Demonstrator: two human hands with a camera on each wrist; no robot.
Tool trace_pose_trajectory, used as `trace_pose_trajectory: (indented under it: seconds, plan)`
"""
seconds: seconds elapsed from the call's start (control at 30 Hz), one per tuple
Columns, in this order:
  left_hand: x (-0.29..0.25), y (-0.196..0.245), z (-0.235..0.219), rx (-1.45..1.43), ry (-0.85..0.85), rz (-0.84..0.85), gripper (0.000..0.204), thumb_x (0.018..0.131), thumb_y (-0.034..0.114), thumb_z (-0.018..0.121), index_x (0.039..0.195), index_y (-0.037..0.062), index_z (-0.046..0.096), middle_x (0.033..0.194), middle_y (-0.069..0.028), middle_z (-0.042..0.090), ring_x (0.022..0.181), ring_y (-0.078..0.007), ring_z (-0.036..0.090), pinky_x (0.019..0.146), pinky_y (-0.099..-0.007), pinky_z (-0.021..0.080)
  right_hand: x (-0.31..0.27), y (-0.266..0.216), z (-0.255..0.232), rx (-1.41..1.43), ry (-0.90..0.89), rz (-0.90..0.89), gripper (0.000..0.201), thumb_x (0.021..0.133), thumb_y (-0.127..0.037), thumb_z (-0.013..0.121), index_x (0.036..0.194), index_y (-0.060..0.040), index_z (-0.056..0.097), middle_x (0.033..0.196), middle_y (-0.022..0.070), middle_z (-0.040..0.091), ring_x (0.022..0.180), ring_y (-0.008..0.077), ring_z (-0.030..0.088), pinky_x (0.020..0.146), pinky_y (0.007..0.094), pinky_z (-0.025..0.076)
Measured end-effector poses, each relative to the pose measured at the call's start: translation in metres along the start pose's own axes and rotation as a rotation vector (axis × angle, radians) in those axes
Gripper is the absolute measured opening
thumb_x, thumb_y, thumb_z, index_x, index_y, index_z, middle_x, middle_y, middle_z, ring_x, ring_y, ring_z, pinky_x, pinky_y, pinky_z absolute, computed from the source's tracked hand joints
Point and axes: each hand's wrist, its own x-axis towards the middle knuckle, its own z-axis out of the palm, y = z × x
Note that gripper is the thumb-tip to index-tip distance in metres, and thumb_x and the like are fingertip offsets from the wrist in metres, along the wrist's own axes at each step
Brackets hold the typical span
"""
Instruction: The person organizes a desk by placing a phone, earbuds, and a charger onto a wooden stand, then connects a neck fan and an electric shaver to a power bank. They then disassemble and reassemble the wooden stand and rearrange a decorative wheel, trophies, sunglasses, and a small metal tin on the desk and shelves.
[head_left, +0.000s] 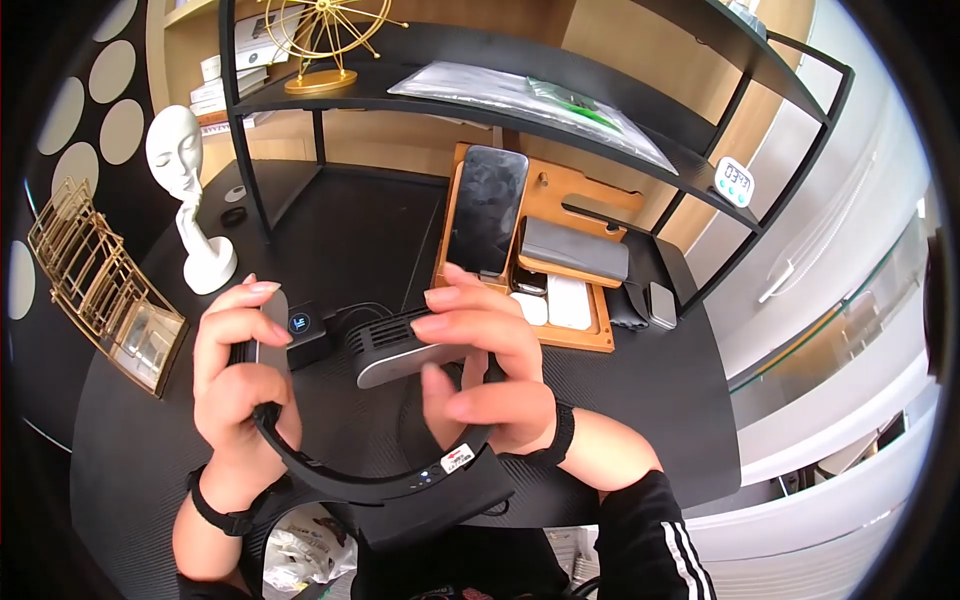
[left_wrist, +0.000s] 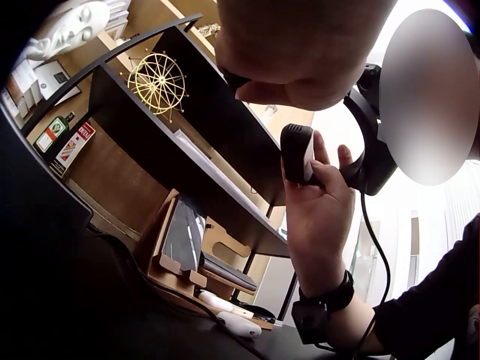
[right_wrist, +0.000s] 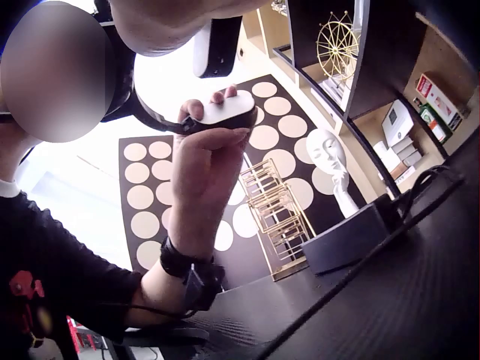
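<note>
A black U-shaped neck fan with silver end plates is up before my chest, its curved band toward me and a small white label on it. My left hand holds the left arm, fingers curled over the silver end. At the other side my right hand grips the right arm, thumb below and fingers across the slotted end. The left wrist view shows that right hand round its end; in the right wrist view the left hand wraps the white-faced end. Small lights glow on the band.
Behind the hands stands a small black box with a lit display and a cable. A wooden stand bears a phone and a grey case. A white figurine and gold wire ornament stand left; a black shelf spans the back.
</note>
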Motion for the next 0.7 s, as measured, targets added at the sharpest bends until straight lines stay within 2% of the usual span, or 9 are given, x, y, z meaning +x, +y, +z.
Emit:
trace_pose_trajectory:
  seconds: [0.07,0.1,0.13,0.23,0.43,0.7]
  plan:
    - [0.001,-0.002,-0.001,-0.014,-0.014,-0.011,0.025,0.064,-0.014,0.057,0.064,0.0075,0.044,0.088,-0.0119,0.054,0.101,-0.0348,0.055,0.094,-0.0506,0.041,0.004,-0.008,0.0,-0.047,-0.036,0.001,0.025,0.07,0.003,0.066,0.084,-0.0165,0.058,0.11,0.0137,0.06,0.106,0.0335,0.055,0.1,0.0598,0.031]
    - [0.001,-0.002,0.0,-0.053,-0.01,-0.047,0.026,0.063,-0.015,0.056,0.064,0.0075,0.044,0.088,-0.012,0.054,0.102,-0.0348,0.055,0.094,-0.0495,0.041,0.006,-0.011,-0.001,-0.046,-0.056,0.003,0.021,0.069,-0.003,0.07,0.077,-0.0195,0.06,0.107,0.0088,0.061,0.105,0.0302,0.055,0.104,0.0631,0.022]
    - [0.001,-0.003,0.001,-0.092,-0.006,-0.082,0.026,0.062,-0.016,0.056,0.065,0.0074,0.044,0.089,-0.0121,0.054,0.102,-0.0347,0.055,0.094,-0.0484,0.041,0.008,-0.013,-0.003,-0.044,-0.056,0.004,0.021,0.069,-0.003,0.07,0.077,-0.0195,0.06,0.107,0.0088,0.061,0.105,0.0302,0.055,0.104,0.0631,0.022]
    - [-0.001,-0.007,0.001,-0.124,-0.009,-0.106,0.027,0.062,-0.018,0.054,0.065,0.0072,0.044,0.09,-0.0123,0.054,0.103,-0.0344,0.055,0.094,-0.0471,0.041,0.01,-0.017,-0.004,-0.068,-0.13,-0.02,0.018,0.066,-0.014,0.075,0.079,-0.0224,0.066,0.103,0.0046,0.063,0.104,0.0267,0.056,0.106,0.0644,0.012]
    - [-0.002,-0.009,0.0,-0.102,-0.016,-0.056,0.026,0.062,-0.016,0.055,0.065,0.007,0.044,0.091,-0.0128,0.054,0.104,-0.0343,0.055,0.093,-0.0465,0.041,0.012,-0.021,-0.004,-0.103,-0.162,-0.017,0.02,0.063,-0.015,0.077,0.079,-0.0223,0.067,0.098,0.0017,0.064,0.102,0.025,0.056,0.105,0.0658,0.011]
    - [-0.002,-0.012,0.0,-0.097,-0.019,-0.072,0.024,0.063,-0.014,0.056,0.064,0.0064,0.043,0.091,-0.0134,0.054,0.104,-0.0347,0.054,0.092,-0.0464,0.042,0.012,-0.025,-0.001,-0.112,-0.156,-0.039,0.022,0.065,-0.01,0.075,0.077,-0.0235,0.063,0.097,-0.0003,0.064,0.101,0.0246,0.056,0.105,0.0672,0.01]
